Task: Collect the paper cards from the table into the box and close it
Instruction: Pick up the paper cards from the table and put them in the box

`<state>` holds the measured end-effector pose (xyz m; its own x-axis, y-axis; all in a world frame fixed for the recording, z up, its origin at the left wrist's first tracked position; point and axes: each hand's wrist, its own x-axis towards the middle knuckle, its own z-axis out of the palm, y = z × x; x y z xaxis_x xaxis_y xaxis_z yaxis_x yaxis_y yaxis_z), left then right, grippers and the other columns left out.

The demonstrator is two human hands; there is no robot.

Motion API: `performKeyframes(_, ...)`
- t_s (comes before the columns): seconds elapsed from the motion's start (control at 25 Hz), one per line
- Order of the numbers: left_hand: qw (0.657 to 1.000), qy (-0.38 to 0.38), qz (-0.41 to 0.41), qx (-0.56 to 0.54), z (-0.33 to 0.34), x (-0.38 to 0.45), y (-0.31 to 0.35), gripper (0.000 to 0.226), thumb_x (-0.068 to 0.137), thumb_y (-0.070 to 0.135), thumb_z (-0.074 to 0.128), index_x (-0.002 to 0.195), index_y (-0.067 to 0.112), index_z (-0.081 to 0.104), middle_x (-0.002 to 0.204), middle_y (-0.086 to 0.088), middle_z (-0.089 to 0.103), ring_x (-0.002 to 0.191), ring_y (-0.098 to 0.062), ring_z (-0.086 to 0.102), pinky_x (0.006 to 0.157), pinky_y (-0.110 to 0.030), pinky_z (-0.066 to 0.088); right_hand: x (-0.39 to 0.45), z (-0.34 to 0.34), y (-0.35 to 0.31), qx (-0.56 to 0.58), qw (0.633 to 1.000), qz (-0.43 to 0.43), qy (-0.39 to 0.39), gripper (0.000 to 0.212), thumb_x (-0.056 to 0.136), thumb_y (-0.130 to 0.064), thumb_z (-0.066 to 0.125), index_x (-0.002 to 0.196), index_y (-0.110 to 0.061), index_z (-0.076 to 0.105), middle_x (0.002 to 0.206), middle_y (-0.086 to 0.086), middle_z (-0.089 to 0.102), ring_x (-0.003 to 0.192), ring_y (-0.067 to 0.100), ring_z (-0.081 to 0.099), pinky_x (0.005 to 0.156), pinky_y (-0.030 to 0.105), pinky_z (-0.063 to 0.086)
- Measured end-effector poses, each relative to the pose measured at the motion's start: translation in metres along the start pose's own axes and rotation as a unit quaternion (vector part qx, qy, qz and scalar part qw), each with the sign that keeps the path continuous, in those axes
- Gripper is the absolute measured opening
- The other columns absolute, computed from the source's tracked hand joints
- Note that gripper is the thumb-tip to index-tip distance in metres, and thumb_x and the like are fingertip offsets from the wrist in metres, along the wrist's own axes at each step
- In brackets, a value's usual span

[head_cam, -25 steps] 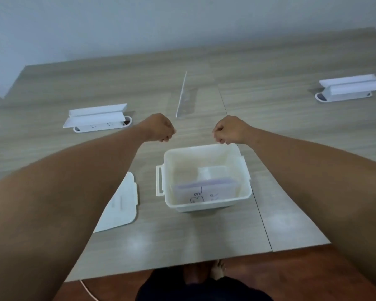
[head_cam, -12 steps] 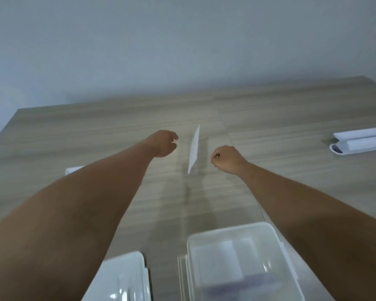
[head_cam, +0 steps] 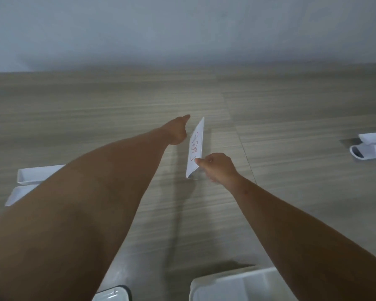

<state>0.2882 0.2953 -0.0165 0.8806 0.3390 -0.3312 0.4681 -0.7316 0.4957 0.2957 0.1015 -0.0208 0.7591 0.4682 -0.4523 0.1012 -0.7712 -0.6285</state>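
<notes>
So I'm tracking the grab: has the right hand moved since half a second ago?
Yes. The right hand has closed leftward onto the folded card, pinching its near edge; earlier a gap of table separated them.

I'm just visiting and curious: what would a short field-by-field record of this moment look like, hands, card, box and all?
right hand: pinching the near end of the folded paper card
left hand: beside the card's left face; contact cannot be told
card: white, folded like a tent, red writing on its left face, standing on the wooden table
box: white plastic, open, at the bottom edge, partly hidden by the right arm
lid: lying left of the box, not on it
other cards: one at far right, one at left
</notes>
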Motion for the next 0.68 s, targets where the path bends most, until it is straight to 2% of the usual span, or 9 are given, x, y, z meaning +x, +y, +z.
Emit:
performKeyframes(0.12, 0.990, -0.029, -0.033, -0.132, 0.013, 0.029, -0.004, 0.060, 0.103, 0.020, 0.040, 0.157, 0.018, 0.013, 0.163, -0.004, 0.024, 0.148, -0.025, 0.027, 0.120, -0.034, 0.022, 0.015, 0.004, 0.005, 0.023, 0.999, -0.022, 0.006, 0.041, 0.082, -0.038, 0.056, 0.090, -0.001, 0.070, 0.080, 0.006, 0.072, 0.076, 0.025, 0.069, 0.075, 0.046, 0.058)
performKeyframes(0.2, 0.982, -0.047, -0.039, -0.176, 0.022, 0.040, -0.001, 0.058, 0.103, 0.021, 0.039, 0.156, 0.018, 0.017, 0.162, -0.003, 0.026, 0.148, -0.024, 0.026, 0.120, -0.033, 0.022, 0.022, 0.006, 0.006, 0.021, 0.999, -0.035, 0.025, 0.035, 0.080, -0.027, 0.049, 0.081, 0.003, 0.067, 0.080, 0.016, 0.073, 0.077, 0.032, 0.070, 0.070, 0.045, 0.059)
performKeyframes(0.32, 0.976, -0.037, -0.043, -0.209, 0.033, 0.045, -0.002, 0.053, 0.100, 0.018, 0.045, 0.151, 0.017, 0.033, 0.154, -0.007, 0.041, 0.135, -0.030, 0.046, 0.103, -0.033, 0.040, 0.023, 0.002, 0.012, 0.030, 0.997, -0.032, 0.065, 0.026, 0.083, -0.010, 0.048, 0.071, 0.011, 0.056, 0.075, 0.026, 0.066, 0.054, 0.023, 0.062, 0.045, 0.021, 0.049)
performKeyframes(0.36, 0.974, -0.023, -0.039, -0.222, 0.036, 0.044, -0.006, 0.049, 0.098, 0.019, 0.050, 0.146, 0.016, 0.041, 0.148, -0.009, 0.048, 0.128, -0.032, 0.052, 0.098, -0.035, 0.045, 0.021, -0.003, 0.017, 0.057, 0.996, -0.029, 0.068, 0.024, 0.084, -0.008, 0.049, 0.072, 0.012, 0.055, 0.075, 0.028, 0.064, 0.053, 0.021, 0.061, 0.044, 0.017, 0.048)
performKeyframes(0.4, 0.971, -0.003, -0.030, -0.239, 0.037, 0.041, -0.009, 0.043, 0.096, 0.019, 0.055, 0.138, 0.013, 0.051, 0.138, -0.011, 0.056, 0.119, -0.032, 0.058, 0.096, -0.037, 0.047, 0.019, -0.008, 0.024, 0.083, 0.994, -0.033, 0.067, 0.024, 0.084, -0.009, 0.050, 0.074, 0.012, 0.056, 0.076, 0.028, 0.063, 0.058, 0.024, 0.064, 0.050, 0.021, 0.055)
performKeyframes(0.44, 0.966, 0.021, -0.021, -0.256, 0.035, 0.037, -0.012, 0.036, 0.094, 0.018, 0.060, 0.128, 0.010, 0.060, 0.124, -0.012, 0.063, 0.107, -0.030, 0.061, 0.093, -0.037, 0.049, 0.017, -0.014, 0.030, 0.105, 0.992, -0.038, 0.062, 0.024, 0.083, -0.012, 0.050, 0.078, 0.010, 0.060, 0.081, 0.028, 0.065, 0.068, 0.032, 0.068, 0.061, 0.033, 0.061)
performKeyframes(0.48, 0.962, 0.045, -0.019, -0.270, 0.031, 0.031, -0.012, 0.029, 0.092, 0.018, 0.064, 0.119, 0.007, 0.065, 0.110, -0.011, 0.066, 0.096, -0.027, 0.062, 0.087, -0.035, 0.049, 0.012, -0.021, 0.035, 0.114, 0.991, -0.042, 0.059, 0.025, 0.083, -0.014, 0.051, 0.084, 0.008, 0.063, 0.086, 0.027, 0.067, 0.078, 0.038, 0.069, 0.068, 0.046, 0.061)
performKeyframes(0.52, 0.957, 0.068, -0.023, -0.280, 0.023, 0.023, -0.010, 0.025, 0.090, 0.019, 0.067, 0.112, 0.006, 0.069, 0.099, -0.010, 0.068, 0.088, -0.025, 0.063, 0.082, -0.033, 0.049, 0.007, -0.030, 0.038, 0.122, 0.990, -0.049, 0.058, 0.023, 0.084, -0.013, 0.052, 0.088, 0.005, 0.066, 0.090, 0.025, 0.069, 0.083, 0.040, 0.069, 0.072, 0.052, 0.060)
performKeyframes(0.68, 0.947, 0.115, -0.012, -0.301, -0.014, -0.021, 0.018, 0.027, 0.082, 0.026, 0.077, 0.098, 0.004, 0.076, 0.088, -0.008, 0.074, 0.074, -0.019, 0.068, 0.071, -0.026, 0.052, -0.024, -0.070, 0.035, 0.188, 0.979, -0.059, 0.060, 0.025, 0.097, -0.006, 0.048, 0.110, -0.001, 0.069, 0.104, 0.017, 0.069, 0.085, 0.032, 0.071, 0.073, 0.041, 0.062)
